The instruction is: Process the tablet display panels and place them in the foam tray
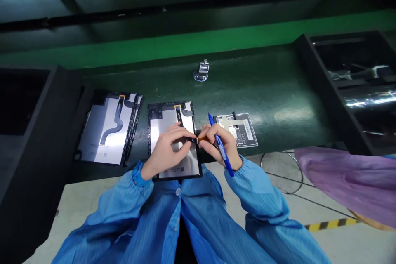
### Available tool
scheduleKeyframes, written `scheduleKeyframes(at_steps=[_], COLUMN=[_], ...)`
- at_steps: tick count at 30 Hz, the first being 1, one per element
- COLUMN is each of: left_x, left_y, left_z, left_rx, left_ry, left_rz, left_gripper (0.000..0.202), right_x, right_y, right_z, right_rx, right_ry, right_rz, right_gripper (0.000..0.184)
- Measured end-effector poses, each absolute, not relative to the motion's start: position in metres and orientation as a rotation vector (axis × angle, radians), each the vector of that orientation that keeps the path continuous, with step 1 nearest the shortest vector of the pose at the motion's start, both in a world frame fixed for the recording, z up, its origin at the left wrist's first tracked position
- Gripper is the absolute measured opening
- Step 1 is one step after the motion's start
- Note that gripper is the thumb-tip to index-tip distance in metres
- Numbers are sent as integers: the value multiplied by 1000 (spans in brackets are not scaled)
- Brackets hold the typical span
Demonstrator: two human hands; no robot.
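Pinching a dark ribbon cable [180, 119] between thumb and fingertips, the left hand [170, 146] hovers over a screen panel [194, 163] at the near edge of the desk [266, 86], as the head view shows. The right hand [221, 142] meets it at the panel's right side, thumb and fingertips closed on a small orange strip [202, 139] at the cable's end; a blue pen [220, 147] is tucked across the same hand.

The panel lies flat, and its near end juts slightly over the near edge, towards the person's lap. A narrow strip of desk separates its left side from a stack of similar panels [108, 132] near the desk's left end, beside a black box [66, 103]. Close on the right, partly behind the right hand, lies a flat printed plate [250, 132], near the near edge. From there a broad green stretch of desk runs to another black box [328, 90] at the right end. Towards the far edge stands a small metal counter [202, 71], well apart from both hands.

The panel's long axis runs from near edge to far edge. The cable starts at its far end and comes down towards the hands. The pen slants, its upper end pointing to the far edge and leaning left.
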State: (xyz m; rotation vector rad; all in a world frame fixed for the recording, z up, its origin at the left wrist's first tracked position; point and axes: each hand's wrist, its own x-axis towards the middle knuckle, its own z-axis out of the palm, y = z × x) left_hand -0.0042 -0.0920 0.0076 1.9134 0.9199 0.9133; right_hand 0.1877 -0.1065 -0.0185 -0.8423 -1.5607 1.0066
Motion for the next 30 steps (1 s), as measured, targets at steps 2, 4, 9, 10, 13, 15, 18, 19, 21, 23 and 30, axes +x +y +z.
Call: scheduleKeyframes(at_steps=[2,4,9,10,13,15,18,19,21,23,30], left_x=[0,-1,1,3,3,-5,-28,-35,-47,-50,-39], left_y=[-88,-85,-82,-82,-81,-83,-96,-104,-121,-138,-161], left_z=[6,6,5,4,3,6,12,13,9,-1,-31], left_rx=[1888,1868,1829,1825,1842,1858,1914,1963,2116,2320,2839], left_ry=[920,908,874,879,898,917,877,835,768,824,984], left_rz=[912,889,823,816,832,943,1046,994,763,487,-6], left_gripper=[9,10,17,18,21,19,7,6,36,83,85], right_x=[187,186,183,182,183,188,204,210,222,230,231], right_y=[-107,-108,-105,-105,-105,-103,-80,-66,-32,4,60], right_z=[-18,-16,-14,-14,-12,-8,4,8,13,14,-3], right_rx=[-866,-886,-877,-869,-864,-882,-999,-1067,-1216,-1327,-1416], right_ry=[-1575,-1602,-1739,-1771,-1837,-1840,-1801,-1801,-1853,-1976,-2256], right_rz=[1005,994,925,910,891,893,793,704,474,275,-109], right_gripper=[27,27,26,26,27,28,19,13,14,29,41])
